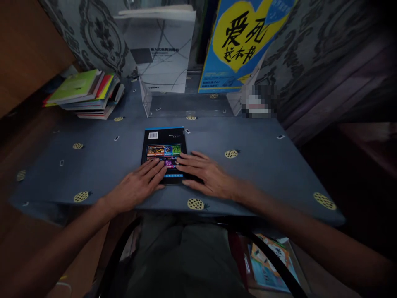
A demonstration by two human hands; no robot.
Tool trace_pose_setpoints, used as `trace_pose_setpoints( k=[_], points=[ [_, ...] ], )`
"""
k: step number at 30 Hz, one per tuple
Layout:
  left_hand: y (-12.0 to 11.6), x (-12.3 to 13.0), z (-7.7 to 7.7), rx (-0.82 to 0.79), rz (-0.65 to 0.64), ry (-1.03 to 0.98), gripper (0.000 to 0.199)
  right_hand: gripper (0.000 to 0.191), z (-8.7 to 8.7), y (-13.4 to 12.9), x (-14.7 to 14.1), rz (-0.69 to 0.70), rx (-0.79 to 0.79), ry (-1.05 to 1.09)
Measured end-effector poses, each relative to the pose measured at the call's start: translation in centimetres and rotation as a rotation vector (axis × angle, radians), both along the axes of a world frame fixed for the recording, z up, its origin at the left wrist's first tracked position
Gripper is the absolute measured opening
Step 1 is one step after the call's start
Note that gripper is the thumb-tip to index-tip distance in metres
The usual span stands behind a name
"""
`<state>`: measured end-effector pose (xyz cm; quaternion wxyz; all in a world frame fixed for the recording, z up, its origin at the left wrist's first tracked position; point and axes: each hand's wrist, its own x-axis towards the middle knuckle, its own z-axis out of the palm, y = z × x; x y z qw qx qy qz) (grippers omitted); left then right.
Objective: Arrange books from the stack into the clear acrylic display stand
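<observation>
A black book [164,138] lies flat on the table, with a blue strip along its far edge, a white barcode label and small colourful pictures on the cover facing up. My left hand [136,185] rests on its lower left part, fingers stretched out over the pictures. From the other side, my right hand [206,174] lies flat with its fingertips on the book's right edge and its fingers spread. Both hands touch the cover and partly hide the pictures. Neither hand is wrapped round anything.
A patterned grey-blue cloth [257,178] covers the table. At the back left is a stack of books [83,91]. A clear stand [189,105] holds a white book [167,49] and a blue-and-yellow book [238,45]. A colourful book [269,265] lies below at the right.
</observation>
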<state>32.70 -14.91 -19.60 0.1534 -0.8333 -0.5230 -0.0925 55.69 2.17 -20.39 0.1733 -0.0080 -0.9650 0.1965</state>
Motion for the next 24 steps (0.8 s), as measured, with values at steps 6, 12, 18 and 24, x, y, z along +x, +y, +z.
trace_pose_setpoints(
  k=[6,12,18,24],
  points=[
    [-0.7,0.5,0.8,0.002,-0.029,0.111,0.056,0.055,0.5,-1.2,1.4,0.023,0.002,-0.015],
    [-2.7,2.1,1.0,-0.012,0.004,0.113,0.063,0.048,0.8,-2.4,2.2,0.056,0.037,-0.01],
    [-4.0,2.9,0.9,-0.028,0.034,0.05,0.068,0.043,1.0,-3.3,2.5,0.07,0.074,0.021],
    [-4.4,3.1,0.4,-0.028,0.073,0.039,0.064,0.03,1.2,-4.1,1.9,0.143,0.101,0.043]
  ],
)
